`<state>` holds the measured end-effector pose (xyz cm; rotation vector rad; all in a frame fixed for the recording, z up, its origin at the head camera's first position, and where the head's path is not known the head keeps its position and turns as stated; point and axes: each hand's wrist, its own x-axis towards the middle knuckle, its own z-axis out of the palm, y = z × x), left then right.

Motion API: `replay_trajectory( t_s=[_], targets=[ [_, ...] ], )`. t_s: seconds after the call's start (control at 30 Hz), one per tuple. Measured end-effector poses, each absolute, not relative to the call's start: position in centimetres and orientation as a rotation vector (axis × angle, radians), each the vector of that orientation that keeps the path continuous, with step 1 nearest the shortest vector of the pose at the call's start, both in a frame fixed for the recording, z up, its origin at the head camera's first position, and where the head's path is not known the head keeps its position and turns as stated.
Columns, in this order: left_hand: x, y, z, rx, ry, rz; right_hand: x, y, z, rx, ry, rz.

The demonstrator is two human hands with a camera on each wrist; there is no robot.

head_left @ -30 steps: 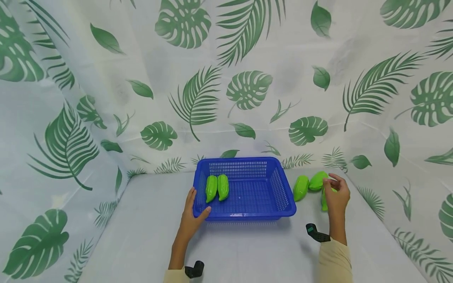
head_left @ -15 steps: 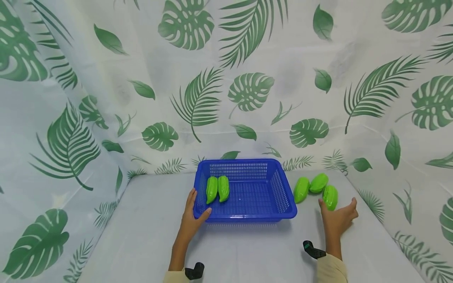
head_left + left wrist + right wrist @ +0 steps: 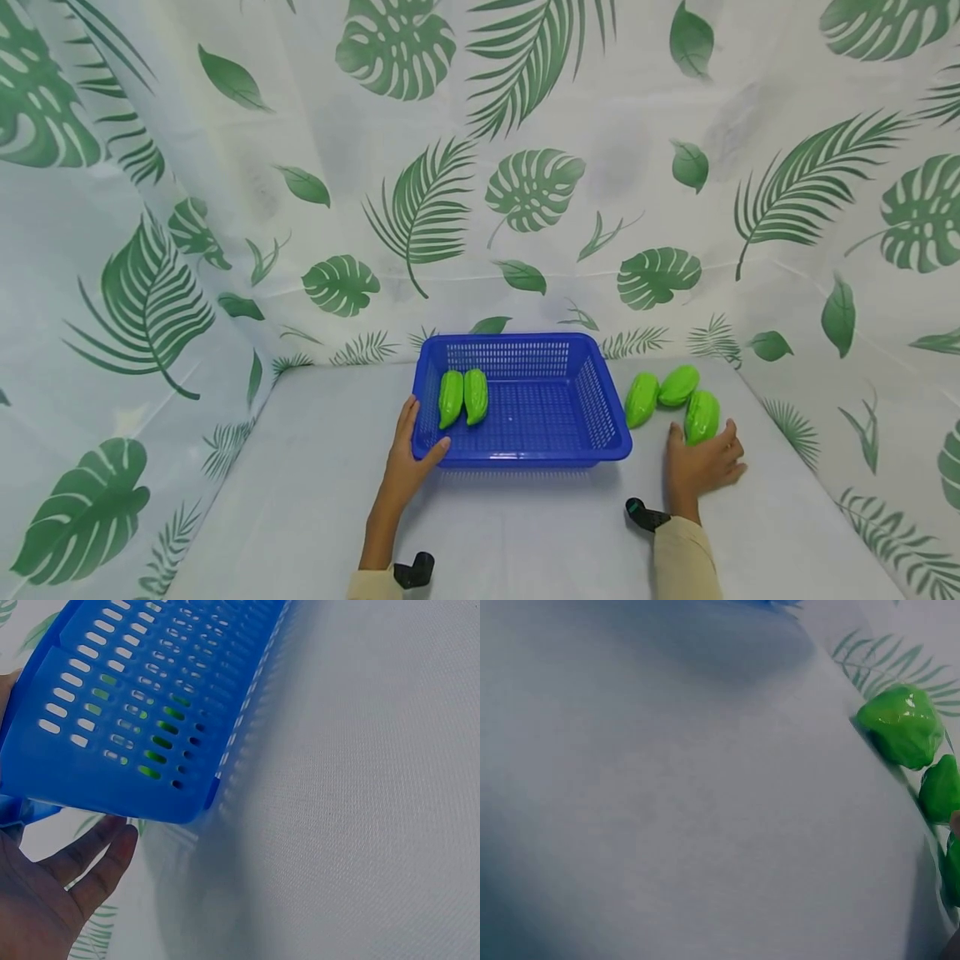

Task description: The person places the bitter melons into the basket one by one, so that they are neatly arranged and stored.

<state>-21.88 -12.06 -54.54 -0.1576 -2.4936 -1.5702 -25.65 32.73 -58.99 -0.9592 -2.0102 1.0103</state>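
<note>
My left hand (image 3: 408,467) holds the front left corner of a blue plastic basket (image 3: 517,457), its thumb at the front rim and its fingers along the left side. In the left wrist view two fingers (image 3: 105,874) extend below the slotted basket wall (image 3: 112,780). Two glossy green, ridged, tapered vegetables (image 3: 463,398) lie side by side inside. Right of the basket, my right hand (image 3: 701,467) is spread at the near end of another green ridged vegetable (image 3: 702,414), thumb on its left and fingers on its right. A gap shows beside the thumb.
Two more green vegetables, one nearest the basket (image 3: 642,400) and one behind (image 3: 679,385), lie on the white table surface (image 3: 517,533). A leaf-patterned white sheet (image 3: 480,208) rises behind and at both sides. Dark wrist devices (image 3: 647,515) sit by the sleeves.
My right hand first drew back from above the vegetables toward me, then moved left and closer around the near one. My left hand and the basket stay in place.
</note>
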Motion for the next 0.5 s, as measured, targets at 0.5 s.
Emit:
replay_trajectory(
  t_s=[0.5],
  targets=[
    [-21.93, -12.01, -54.56, -0.155, -2.496, -1.578, -26.56, 33.61, -58.79, -0.959, -1.993, 1.051]
  ],
)
